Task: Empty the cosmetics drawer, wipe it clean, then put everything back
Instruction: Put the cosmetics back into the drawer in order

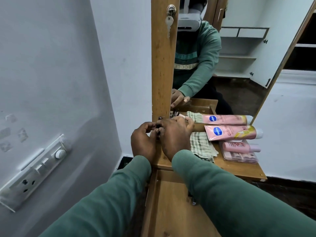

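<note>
item 1: drawer. wood, pulled open, bottom centre, under both forearms. bare wood floor showing; far r corner hidden by sleeve, contents there n/k.

item 2: small dark item. pos: btwn the two hands, at front l corner of the shelf, just in front of the wooden frame. type cannot be told, mostly covered by fingers.

item 3: left hand. green sleeve. fingers curled, tips bunched together and pinching the small dark item from the l side.

item 4: right hand. green sleeve, back of hand to camera. fingers curled in on the same dark item from the r; thumb sticks out to the r, over the cloth's far end. both hands touching or nearly so at the fingertips.

item 5: shelf. wood top above the drawer, holds items 6-9.

item 6: checked cloth. green/white, crumpled, just r of the right hand, far end against the mirror.

item 7: pink tube. blue oval logo, lying flat, cap to the r, l end overlapping the cloth.

item 8: small pink bottle. lying flat, just nearer than the tube, on top of item 9.

item 9: clear pack. flat, pink contents, near r edge of shelf.

item 10: mirror. behind shelf; reflects tube, cloth, person in green top.

item 11: wooden frame. l of mirror, w/ key hanging in lock.

item 12: switchboard. white, on l wall.
</note>
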A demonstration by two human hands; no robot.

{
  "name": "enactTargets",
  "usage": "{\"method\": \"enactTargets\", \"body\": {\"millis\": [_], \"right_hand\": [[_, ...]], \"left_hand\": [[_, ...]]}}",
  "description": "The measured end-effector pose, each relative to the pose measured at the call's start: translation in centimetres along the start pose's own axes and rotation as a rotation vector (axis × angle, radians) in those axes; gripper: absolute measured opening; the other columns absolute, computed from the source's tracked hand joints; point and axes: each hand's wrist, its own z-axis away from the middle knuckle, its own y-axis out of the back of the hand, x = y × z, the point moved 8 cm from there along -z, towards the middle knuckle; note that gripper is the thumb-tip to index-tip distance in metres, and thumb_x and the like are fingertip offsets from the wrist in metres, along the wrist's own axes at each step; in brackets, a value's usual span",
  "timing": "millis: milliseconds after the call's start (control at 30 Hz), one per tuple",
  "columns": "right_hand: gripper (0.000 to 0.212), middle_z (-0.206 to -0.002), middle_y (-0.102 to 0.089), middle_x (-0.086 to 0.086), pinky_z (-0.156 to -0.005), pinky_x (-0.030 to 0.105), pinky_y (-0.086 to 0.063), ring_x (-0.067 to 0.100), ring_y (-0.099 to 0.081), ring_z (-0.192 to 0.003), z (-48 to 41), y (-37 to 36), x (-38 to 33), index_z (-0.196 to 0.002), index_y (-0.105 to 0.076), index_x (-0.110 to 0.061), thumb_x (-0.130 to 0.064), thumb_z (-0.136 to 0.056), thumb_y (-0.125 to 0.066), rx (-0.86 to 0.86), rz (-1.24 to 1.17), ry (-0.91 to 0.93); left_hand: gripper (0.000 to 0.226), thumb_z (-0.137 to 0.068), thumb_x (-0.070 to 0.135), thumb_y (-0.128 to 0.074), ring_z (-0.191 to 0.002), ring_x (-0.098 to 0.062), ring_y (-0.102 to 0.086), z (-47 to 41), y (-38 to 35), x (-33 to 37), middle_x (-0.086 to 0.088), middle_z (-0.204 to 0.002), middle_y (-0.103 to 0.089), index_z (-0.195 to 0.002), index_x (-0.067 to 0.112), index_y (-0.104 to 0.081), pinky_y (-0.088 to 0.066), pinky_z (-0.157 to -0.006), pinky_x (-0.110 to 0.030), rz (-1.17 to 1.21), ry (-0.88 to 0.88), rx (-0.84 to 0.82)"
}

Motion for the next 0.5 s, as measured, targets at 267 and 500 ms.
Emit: {"method": "enactTargets", "body": {"millis": [267, 500], "right_hand": [[0.021, -0.101, -0.075, -0.013, -0.113, 0.044, -0.015, 0.016, -0.052, -0.115, 0.2, 0.5, -0.1, -0.103, -0.078, -0.034, -0.024, -0.097, -0.060, 0.005, -0.068, -0.001], [0.015, -0.104, -0.077, -0.011, -0.096, 0.032, -0.046, 0.010, -0.065, -0.099, 2.0, 3.6, -0.8, -0.104, -0.080, -0.029, -0.022, -0.097, -0.069, -0.142, -0.339, 0.022]], "left_hand": [[0.016, -0.094, 0.012, -0.073, -0.094, 0.003, -0.063, 0.8, 1.1, 0.9, 0.016, -0.094, -0.070, -0.100, 0.027, -0.071, -0.052, -0.081, -0.019, 0.006, -0.015, -0.004], [0.016, -0.090, 0.011, -0.077, -0.084, -0.006, -0.071, 3.4, 5.1, 3.8, 0.011, -0.086, -0.074, -0.097, 0.025, -0.074, -0.060, -0.076, -0.023, 0.063, -0.048, -0.134]]}}
